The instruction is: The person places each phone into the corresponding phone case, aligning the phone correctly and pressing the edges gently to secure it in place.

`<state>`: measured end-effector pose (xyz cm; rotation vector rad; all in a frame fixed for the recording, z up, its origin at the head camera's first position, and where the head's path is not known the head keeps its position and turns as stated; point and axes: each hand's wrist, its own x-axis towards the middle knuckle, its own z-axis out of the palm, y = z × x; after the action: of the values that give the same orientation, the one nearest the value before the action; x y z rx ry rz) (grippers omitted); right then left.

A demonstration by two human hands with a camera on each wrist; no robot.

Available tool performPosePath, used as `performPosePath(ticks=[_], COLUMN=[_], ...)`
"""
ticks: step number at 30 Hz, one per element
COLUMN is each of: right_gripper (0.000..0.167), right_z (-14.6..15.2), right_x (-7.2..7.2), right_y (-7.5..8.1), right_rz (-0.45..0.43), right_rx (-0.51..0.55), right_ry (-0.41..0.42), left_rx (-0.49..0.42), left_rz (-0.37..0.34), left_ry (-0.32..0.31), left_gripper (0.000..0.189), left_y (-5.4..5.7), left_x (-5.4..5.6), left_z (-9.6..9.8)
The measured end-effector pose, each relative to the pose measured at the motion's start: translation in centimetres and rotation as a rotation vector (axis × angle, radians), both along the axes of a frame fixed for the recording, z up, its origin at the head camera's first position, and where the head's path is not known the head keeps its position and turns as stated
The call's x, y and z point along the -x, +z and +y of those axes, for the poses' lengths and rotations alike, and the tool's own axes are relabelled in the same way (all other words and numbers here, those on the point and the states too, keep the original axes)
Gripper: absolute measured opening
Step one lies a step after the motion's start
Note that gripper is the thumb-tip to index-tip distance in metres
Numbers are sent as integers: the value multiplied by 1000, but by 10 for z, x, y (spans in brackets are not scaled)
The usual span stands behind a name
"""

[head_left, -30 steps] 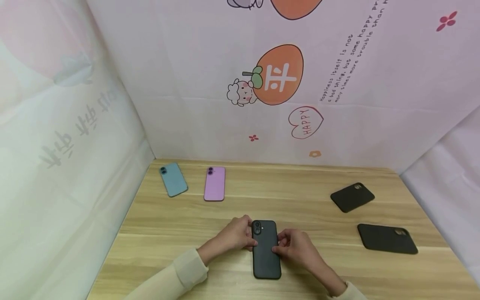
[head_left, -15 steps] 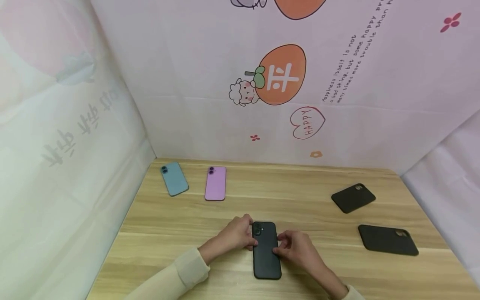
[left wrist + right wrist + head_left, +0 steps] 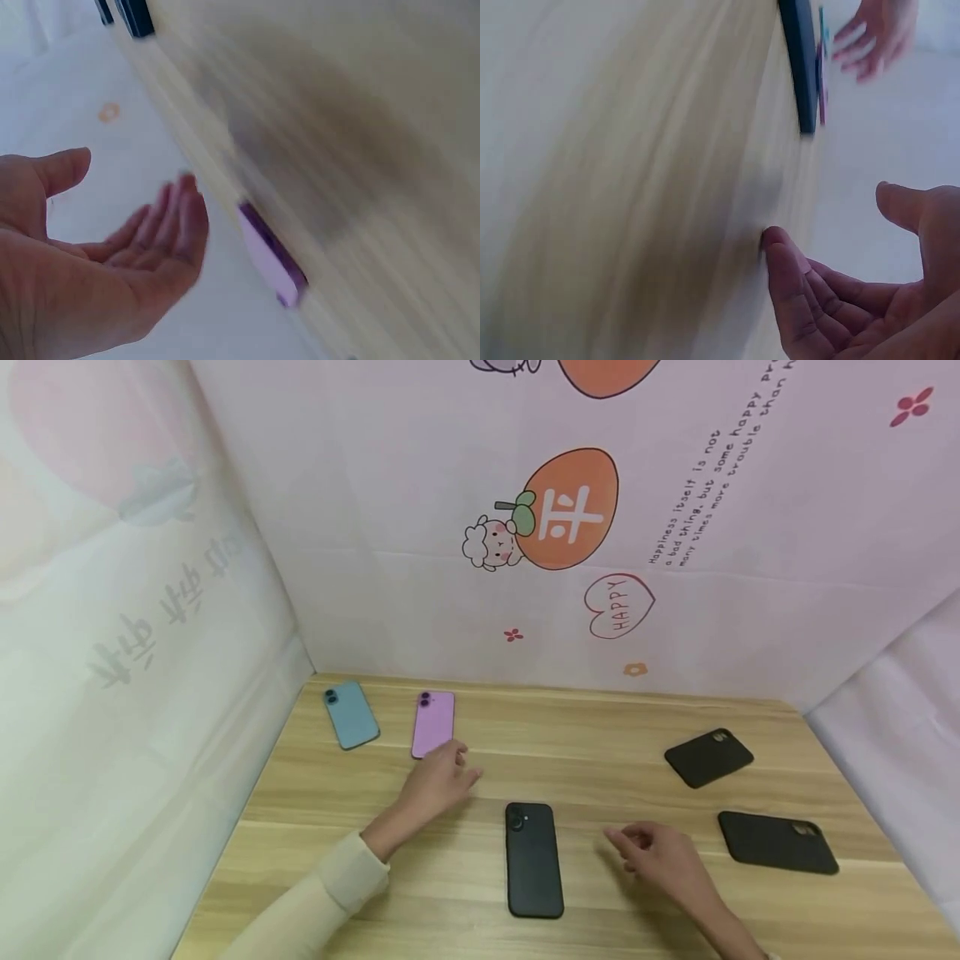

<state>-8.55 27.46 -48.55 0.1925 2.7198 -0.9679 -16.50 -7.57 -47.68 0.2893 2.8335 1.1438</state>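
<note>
A black smartphone (image 3: 534,864), its camera bump at the top left, lies back up on the wooden table between the two hands. My left hand (image 3: 438,781) is near the lower end of a pink smartphone (image 3: 433,722), overlapping it in the head view; in the left wrist view the thumb and fingers are apart, with nothing between them, and the pink phone lies beyond the fingertips. My right hand (image 3: 660,856) hovers low over the table to the right of the black phone, fingers loosely bent around nothing. The right wrist view shows its thumb apart from the fingers.
A blue smartphone (image 3: 352,716) lies at the table's back left corner. Two black phone cases (image 3: 708,757), the nearer case (image 3: 777,842) lying more sideways, are on the right. A printed cloth (image 3: 420,527) hangs along the back edge.
Both hands have let go of the black phone, which stays lying on the table. The left hand has moved up and left toward the pink phone; the right hand has moved off to the right.
</note>
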Motion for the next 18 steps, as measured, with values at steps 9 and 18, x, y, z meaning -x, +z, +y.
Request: performPosePath(ticks=[9, 18], right_gripper=[88, 85], right_z=[95, 153], right_x=[0, -5], right_y=[13, 8], right_rz=[-95, -172], right_rx=[-149, -270], right_ry=[-37, -45], left_rx=[151, 171], left_rz=[-49, -65], left_ry=[121, 128], left_gripper=[79, 81], left_y=[4, -2], left_x=[21, 35], left_z=[-30, -41])
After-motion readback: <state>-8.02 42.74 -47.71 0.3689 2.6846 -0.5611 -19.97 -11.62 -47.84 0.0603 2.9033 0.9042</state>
